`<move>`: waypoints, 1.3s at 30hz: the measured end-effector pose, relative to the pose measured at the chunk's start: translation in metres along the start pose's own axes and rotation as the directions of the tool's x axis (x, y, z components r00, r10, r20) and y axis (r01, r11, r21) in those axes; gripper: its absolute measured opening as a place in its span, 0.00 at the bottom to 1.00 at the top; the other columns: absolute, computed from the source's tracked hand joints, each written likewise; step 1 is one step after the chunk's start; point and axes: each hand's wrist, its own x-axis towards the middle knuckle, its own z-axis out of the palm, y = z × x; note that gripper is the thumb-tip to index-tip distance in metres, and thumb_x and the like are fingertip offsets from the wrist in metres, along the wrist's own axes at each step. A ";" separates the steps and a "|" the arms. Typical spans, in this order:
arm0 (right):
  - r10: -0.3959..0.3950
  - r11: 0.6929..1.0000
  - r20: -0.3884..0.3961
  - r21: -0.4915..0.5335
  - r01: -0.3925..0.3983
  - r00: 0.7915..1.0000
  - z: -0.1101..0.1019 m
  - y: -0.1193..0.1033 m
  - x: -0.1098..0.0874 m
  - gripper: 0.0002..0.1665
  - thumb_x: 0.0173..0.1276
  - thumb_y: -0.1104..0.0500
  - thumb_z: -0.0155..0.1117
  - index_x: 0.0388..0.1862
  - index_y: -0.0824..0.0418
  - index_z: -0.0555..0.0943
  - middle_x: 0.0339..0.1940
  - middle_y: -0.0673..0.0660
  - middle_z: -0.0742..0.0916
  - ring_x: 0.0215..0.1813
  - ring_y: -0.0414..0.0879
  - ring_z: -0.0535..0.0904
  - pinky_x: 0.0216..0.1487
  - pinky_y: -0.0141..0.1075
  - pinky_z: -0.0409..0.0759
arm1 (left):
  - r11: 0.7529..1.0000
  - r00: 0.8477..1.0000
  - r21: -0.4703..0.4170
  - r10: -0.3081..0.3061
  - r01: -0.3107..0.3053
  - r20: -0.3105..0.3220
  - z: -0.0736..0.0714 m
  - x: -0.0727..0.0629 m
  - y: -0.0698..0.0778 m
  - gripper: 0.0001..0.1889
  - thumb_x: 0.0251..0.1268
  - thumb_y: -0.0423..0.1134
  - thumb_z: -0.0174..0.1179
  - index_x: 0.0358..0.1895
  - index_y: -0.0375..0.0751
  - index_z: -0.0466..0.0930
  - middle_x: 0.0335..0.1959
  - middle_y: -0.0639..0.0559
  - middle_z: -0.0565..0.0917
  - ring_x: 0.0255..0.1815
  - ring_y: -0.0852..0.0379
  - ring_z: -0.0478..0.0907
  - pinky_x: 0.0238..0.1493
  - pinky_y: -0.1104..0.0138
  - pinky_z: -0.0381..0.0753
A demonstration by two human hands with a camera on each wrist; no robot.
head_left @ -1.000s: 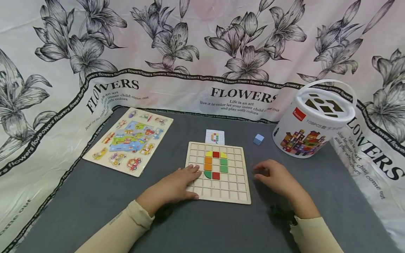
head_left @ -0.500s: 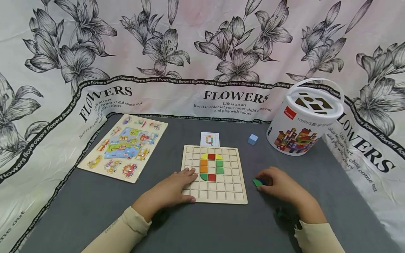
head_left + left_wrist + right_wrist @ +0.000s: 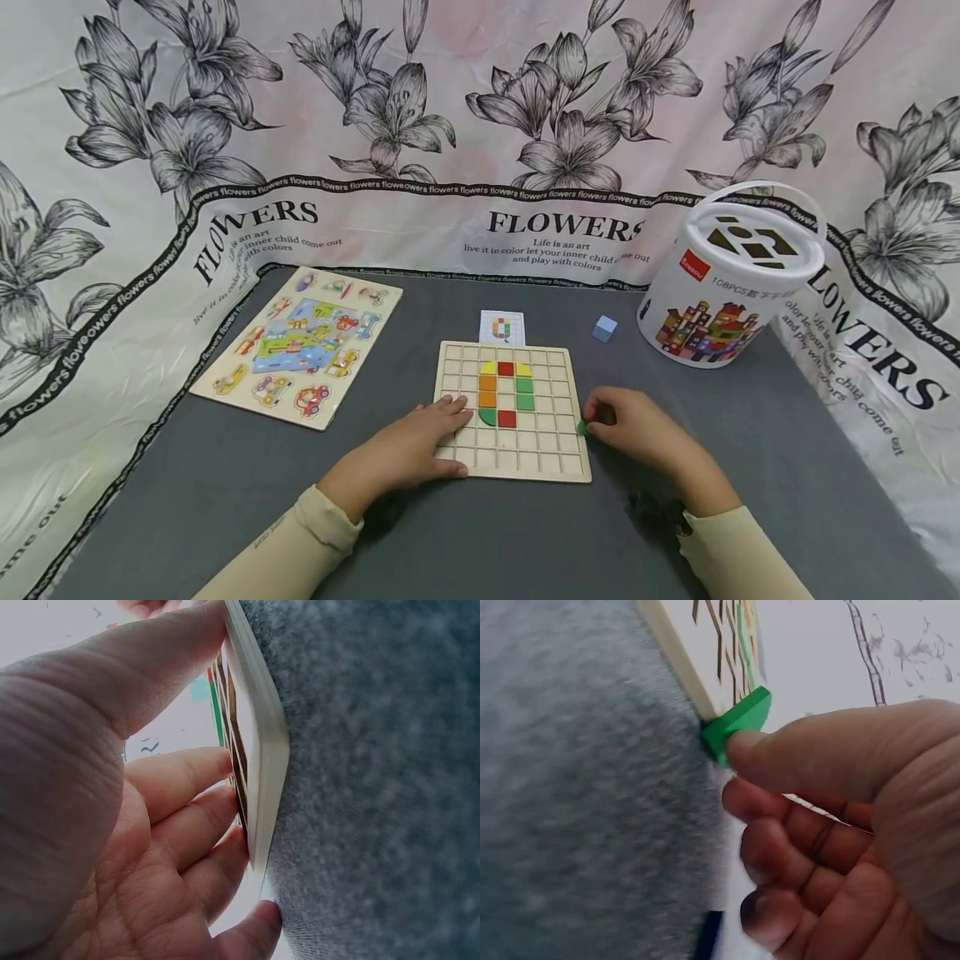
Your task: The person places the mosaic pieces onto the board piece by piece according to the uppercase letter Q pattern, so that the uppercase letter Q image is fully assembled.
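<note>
A wooden grid board (image 3: 551, 462) lies mid-table, with red, yellow, orange and green tiles (image 3: 525, 393) set in a ring in its cells. Spread over its left side, my left hand (image 3: 397, 446) rests its fingertips on the surface, thumb at the front edge (image 3: 274, 750). My right hand (image 3: 637, 427) pinches a small green wooden tile (image 3: 739, 724) between thumb and index finger, right at the board's right edge. Its other fingers curl loosely. Beyond the board lies a card (image 3: 489, 327) printed with a similar coloured ring on a grid.
A blue cube (image 3: 604, 328) sits behind my right hand. The white lidded bucket (image 3: 720, 317) stands back right, its handle raised. A wooden picture puzzle (image 3: 330, 400) lies at the left. Something dark blue (image 3: 709, 936) shows low in the right wrist view. A flowered cloth (image 3: 420, 225) hangs behind.
My right hand has picked up the green tile from the table beside the board and brought it left to the board's edge. The left hand stays on the board. The head view has shifted slightly.
</note>
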 end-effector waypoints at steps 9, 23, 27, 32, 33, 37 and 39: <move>-0.005 1.000 0.093 0.021 0.003 0.996 -0.002 -0.006 0.001 0.11 0.74 0.63 0.74 0.53 0.58 0.87 0.39 0.50 0.85 0.39 0.44 0.77 0.39 0.37 0.78 | 1.000 1.000 -0.007 0.002 -0.002 0.000 -0.002 0.000 0.003 0.43 0.70 0.48 0.76 0.85 0.42 0.68 0.89 0.45 0.63 0.92 0.44 0.54 0.90 0.41 0.54; 0.031 0.995 0.036 -0.094 -0.027 0.999 -0.002 -0.008 -0.003 0.08 0.70 0.63 0.77 0.46 0.63 0.88 0.37 0.53 0.85 0.37 0.44 0.76 0.38 0.41 0.78 | 1.000 1.000 -0.003 0.004 -0.004 -0.006 -0.005 -0.002 0.004 0.43 0.70 0.47 0.76 0.84 0.41 0.68 0.88 0.43 0.63 0.91 0.42 0.54 0.89 0.41 0.56; 0.051 0.998 0.009 -0.038 -0.051 0.999 0.001 -0.010 -0.003 0.06 0.71 0.65 0.75 0.40 0.59 0.84 0.34 0.52 0.84 0.34 0.45 0.76 0.35 0.40 0.76 | 1.000 1.000 0.002 0.009 -0.009 -0.003 -0.005 -0.001 0.004 0.43 0.70 0.47 0.76 0.84 0.41 0.69 0.88 0.43 0.64 0.91 0.42 0.55 0.89 0.41 0.56; 0.058 0.996 -0.058 0.071 -0.053 0.997 0.001 -0.019 0.001 0.07 0.76 0.65 0.71 0.50 0.61 0.85 0.37 0.53 0.88 0.35 0.44 0.82 0.35 0.38 0.82 | 1.000 1.000 0.004 0.002 -0.002 0.005 -0.005 0.000 0.004 0.43 0.70 0.48 0.76 0.84 0.41 0.68 0.88 0.44 0.63 0.91 0.43 0.55 0.89 0.42 0.56; 0.060 0.993 -0.069 0.108 -0.052 0.996 0.003 -0.023 0.004 0.09 0.77 0.65 0.70 0.53 0.62 0.85 0.38 0.55 0.89 0.35 0.44 0.84 0.35 0.38 0.84 | 1.000 1.000 0.004 0.000 0.000 0.005 -0.005 0.000 0.004 0.43 0.70 0.48 0.76 0.84 0.41 0.68 0.88 0.44 0.63 0.91 0.43 0.55 0.90 0.42 0.56; 0.063 0.964 -0.055 0.262 -0.047 0.996 0.017 -0.041 0.018 0.11 0.81 0.65 0.66 0.58 0.65 0.84 0.37 0.59 0.91 0.33 0.45 0.88 0.36 0.40 0.90 | 1.000 1.000 0.006 0.005 -0.005 0.000 -0.003 0.000 0.002 0.44 0.69 0.48 0.77 0.84 0.41 0.68 0.88 0.44 0.63 0.91 0.42 0.55 0.89 0.41 0.56; 0.066 0.952 -0.038 0.300 -0.051 0.997 0.026 -0.047 0.025 0.08 0.81 0.64 0.66 0.53 0.65 0.85 0.36 0.58 0.91 0.33 0.44 0.89 0.36 0.39 0.91 | 1.000 1.000 0.005 0.008 -0.008 0.000 -0.002 0.000 0.001 0.44 0.69 0.47 0.77 0.84 0.41 0.68 0.88 0.43 0.64 0.91 0.42 0.55 0.89 0.41 0.57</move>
